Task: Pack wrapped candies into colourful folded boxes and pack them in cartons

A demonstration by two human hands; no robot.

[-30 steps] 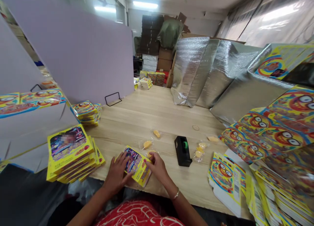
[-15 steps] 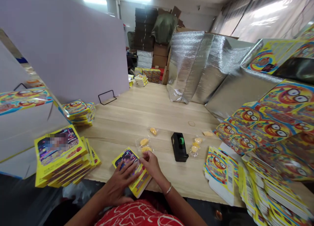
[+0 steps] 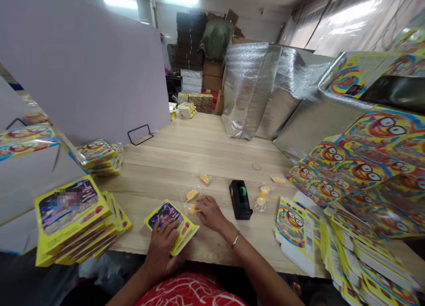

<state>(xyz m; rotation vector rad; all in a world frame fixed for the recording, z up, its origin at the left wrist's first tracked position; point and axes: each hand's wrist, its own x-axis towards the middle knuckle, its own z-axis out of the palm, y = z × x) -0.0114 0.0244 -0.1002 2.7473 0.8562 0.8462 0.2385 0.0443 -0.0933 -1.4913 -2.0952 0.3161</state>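
Note:
My left hand (image 3: 163, 244) grips a yellow printed box (image 3: 184, 235), its fingers over the picture side and its thumb at the near edge. At its right end the box has an edge or flap standing up. My right hand (image 3: 211, 214), with a bracelet at the wrist, has its fingertips bunched on a yellow piece in a clear wrapper (image 3: 191, 209). Just beyond that lies another wrapped yellow piece (image 3: 192, 194), and farther off a single one (image 3: 205, 179). Right of my right hand stands a black tape dispenser (image 3: 241, 200) with a green core.
More wrapped pieces (image 3: 262, 200) lie right of the dispenser. Yellow boxes (image 3: 71, 213) are stacked at the left edge. Flat cartons (image 3: 294, 228) and a larger pile (image 3: 368, 253) lie at the right. A rubber band (image 3: 256, 166), a grey panel (image 3: 99, 75) and silver foil sheets (image 3: 247, 89) stand or lie beyond.
My right hand has moved off the box's right side to the wrapped piece beside it. My left fingers have curled closer around the box, which has shifted slightly.

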